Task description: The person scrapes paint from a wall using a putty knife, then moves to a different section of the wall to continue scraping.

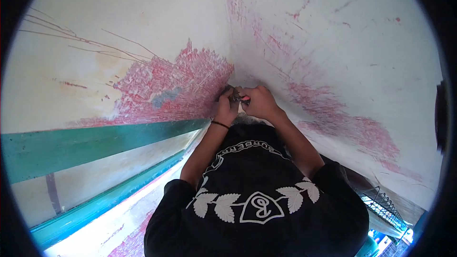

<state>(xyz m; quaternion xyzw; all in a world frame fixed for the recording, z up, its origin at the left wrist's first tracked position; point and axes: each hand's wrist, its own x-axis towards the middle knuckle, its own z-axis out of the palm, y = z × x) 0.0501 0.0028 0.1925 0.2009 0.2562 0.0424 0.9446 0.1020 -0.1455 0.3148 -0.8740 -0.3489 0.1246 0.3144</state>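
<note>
My left hand [227, 107], with a dark band at the wrist, is close to the wall corner, its fingers closed round a small dark object [223, 91]. Right beside it, my right hand [261, 102] is closed round a small tool with a red and black part [245, 98]. The two hands almost touch, and the tool meets the dark object between them. Fingers cover most of both things, so their exact kinds cannot be made out. My black shirt [266, 176] with white leaf prints fills the lower middle.
Two pale walls meet at the corner; the left wall [119, 9] and the right wall [342, 57] bear scraped pink-red patches. A green beam [95, 145] runs along the left, above a second green rail [109, 200]. A black wire rack [381, 202] is at lower right.
</note>
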